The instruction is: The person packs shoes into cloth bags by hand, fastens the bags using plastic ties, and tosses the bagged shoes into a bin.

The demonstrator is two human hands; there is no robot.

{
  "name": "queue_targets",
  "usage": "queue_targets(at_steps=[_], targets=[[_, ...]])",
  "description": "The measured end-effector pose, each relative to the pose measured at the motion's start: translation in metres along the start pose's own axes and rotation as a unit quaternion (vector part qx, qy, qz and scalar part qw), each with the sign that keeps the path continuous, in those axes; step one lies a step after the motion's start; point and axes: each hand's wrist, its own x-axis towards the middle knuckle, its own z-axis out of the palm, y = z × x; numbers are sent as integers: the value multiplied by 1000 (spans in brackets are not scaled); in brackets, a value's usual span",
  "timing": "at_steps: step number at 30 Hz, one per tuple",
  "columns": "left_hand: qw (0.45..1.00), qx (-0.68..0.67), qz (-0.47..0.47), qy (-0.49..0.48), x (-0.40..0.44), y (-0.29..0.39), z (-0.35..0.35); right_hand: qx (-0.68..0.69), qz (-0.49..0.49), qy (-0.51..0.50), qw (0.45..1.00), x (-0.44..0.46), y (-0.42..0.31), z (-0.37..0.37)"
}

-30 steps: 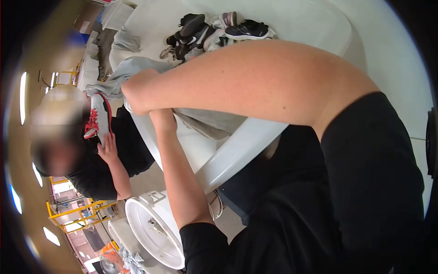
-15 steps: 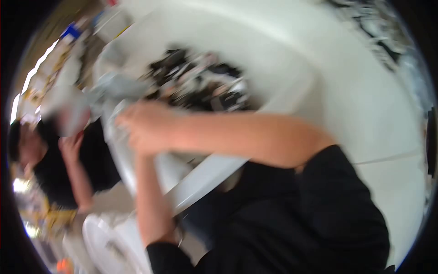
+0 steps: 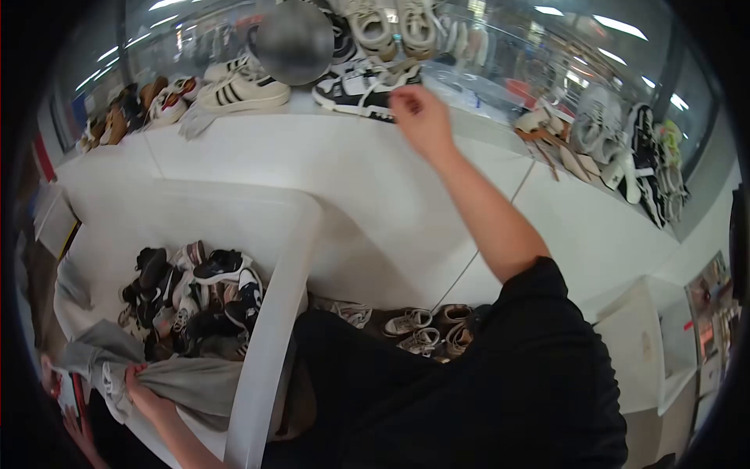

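Observation:
My left hand (image 3: 141, 384) is closed around a bunched grey cloth (image 3: 199, 383) at the near rim of a white bin. Up at the ledge, my right hand (image 3: 426, 121) is at the right end of a black-and-white sneaker (image 3: 355, 92). Its fingers are curled, and whether they grip the shoe or anything small is hidden. White laces cross that sneaker, which rests on the ledge. To its left stands a cream sneaker with black stripes (image 3: 244, 92). Below, a heap of mixed shoes (image 3: 223, 266) fills the bottom of the bin.
The white bin's edge (image 3: 273, 328) runs beside my body. More shoes (image 3: 422, 320) sit on the floor under the white counter (image 3: 391, 195). Heels and sneakers line the ledge at right, near a clear plastic container (image 3: 473, 90). Another person's hand (image 3: 78, 430) is at lower left.
Both hands were together by the bin's rim. My right hand has moved up to the sneaker on the ledge, while my left stays at the rim with the grey cloth. The view has turned.

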Motion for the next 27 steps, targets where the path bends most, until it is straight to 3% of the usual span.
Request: queue_targets(at_steps=[2,4,7,13,16,19,25,27], targets=[[999,27,8,42,-3,3,3,-159,40,15,986,34,42,-63],[1000,26,2,9,21,-2,-23,-219,116,10,969,53,79,-120],[999,23,7,40,17,-2,-12,-349,154,-72,922,68,109,-195],[998,52,32,35,32,-10,-26,-477,177,-394,765,60,114,-254],[996,76,36,-13,74,-22,-65,-446,145,-303,830,42,121,-250],[995,91,49,-13,64,-22,-55,-463,183,-297,815,44,128,-244],[993,104,50,31,30,-13,-28,-488,142,-337,793,51,144,-235],[994,98,39,19,32,-15,-25,-477,104,-243,838,53,128,-224]])
